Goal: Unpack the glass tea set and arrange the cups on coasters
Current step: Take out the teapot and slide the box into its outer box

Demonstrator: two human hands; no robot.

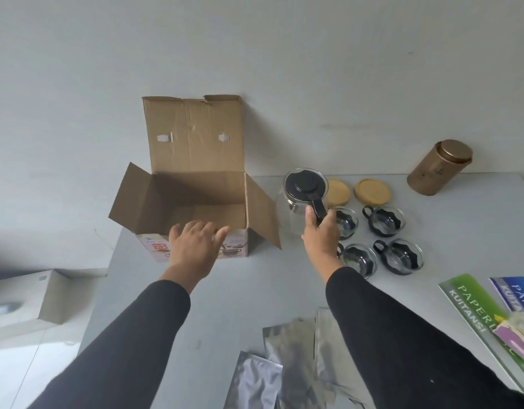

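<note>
An open cardboard box (193,199) is shown on the grey table (249,290) at the left, its flaps spread and its visible interior bare; the near inner wall is hidden by the left hand (193,245), which is held over the near rim with fingers spread, gripping nothing. To the right of the box, the glass teapot (299,202) with a black lid is held by its black handle, around which the right hand (321,234) is closed. Four glass cups (386,221) in black holders are set right of the teapot; the far-left cup is partly hidden by the right hand. Two wooden coasters (371,191) lie beyond them, uncovered. A gold tin (439,168) stands closed at the far right; its contents cannot be seen. Silver pouches (284,364) and printed booklets (491,305) are cut off by the near and right edges.
</note>
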